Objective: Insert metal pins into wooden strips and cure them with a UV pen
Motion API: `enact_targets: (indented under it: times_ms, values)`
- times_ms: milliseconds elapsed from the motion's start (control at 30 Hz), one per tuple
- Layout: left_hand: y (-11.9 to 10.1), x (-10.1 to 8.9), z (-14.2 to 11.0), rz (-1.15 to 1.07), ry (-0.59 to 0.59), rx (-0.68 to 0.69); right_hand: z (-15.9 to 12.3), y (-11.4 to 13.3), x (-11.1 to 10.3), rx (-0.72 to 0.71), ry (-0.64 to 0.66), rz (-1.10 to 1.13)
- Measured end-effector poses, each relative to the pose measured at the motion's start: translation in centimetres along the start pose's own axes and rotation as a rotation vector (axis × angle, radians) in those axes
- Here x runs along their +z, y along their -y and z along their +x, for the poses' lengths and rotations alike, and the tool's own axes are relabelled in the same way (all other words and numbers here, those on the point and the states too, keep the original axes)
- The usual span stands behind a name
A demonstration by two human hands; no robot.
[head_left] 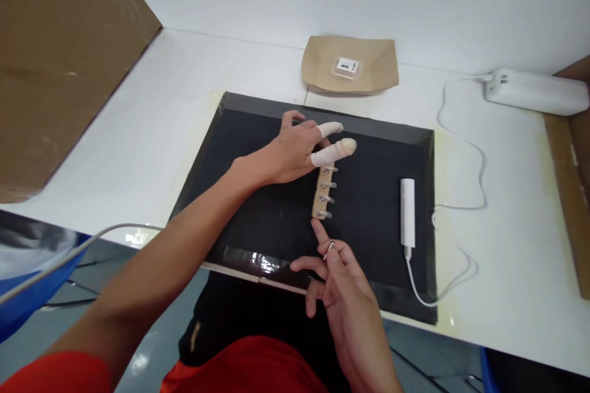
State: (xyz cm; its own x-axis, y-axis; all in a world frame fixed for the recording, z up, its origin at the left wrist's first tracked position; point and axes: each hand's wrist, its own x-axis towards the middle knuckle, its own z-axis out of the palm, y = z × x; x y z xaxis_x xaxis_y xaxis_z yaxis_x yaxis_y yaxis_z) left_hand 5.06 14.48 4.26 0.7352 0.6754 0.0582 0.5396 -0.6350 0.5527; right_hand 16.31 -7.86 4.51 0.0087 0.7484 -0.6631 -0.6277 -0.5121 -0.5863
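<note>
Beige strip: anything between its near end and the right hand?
Nothing visible. An outstretched finger of the right hand reaches the beige strip's near end; contact is unclear. The small piece pinched in that hand sits nearer the wearer. The left hand hides the far end.

We could not identify the tiny metal piece (pixel 329 250) in the right hand (pixel 345 288). The left hand (pixel 297 150) hid the far end of the wooden strip (pixel 319 192).

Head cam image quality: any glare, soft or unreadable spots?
Head view: strong glare on the black mat's near edge, left of the right hand; head view: another glint on the white table's front edge, at left; head view: print on the white label in the brown tray is too small to read.
</note>
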Motion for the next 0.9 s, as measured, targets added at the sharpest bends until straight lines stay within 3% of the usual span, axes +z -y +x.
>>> enact_targets:
  times_ms: [167,333,567,900]
  values:
    - [0.5,-0.5,-5.9,-0.077,-0.091,-0.198,0.2,0.8,-0.7,-0.067,-0.107,-0.09]
    - [-0.5,0.7,-10.6,-0.178,-0.242,-0.303,1.4,2.1,-1.0,-0.19,-0.16,-0.217]
    - [-1.8,2.3,-13.5,-0.149,-0.257,-0.351,2.4,3.7,-2.1,-0.222,-0.157,-0.32]
    - [-2.9,2.8,-15.8,-0.045,-0.197,-0.35,1.6,2.4,-2.1,-0.191,-0.183,-0.372]
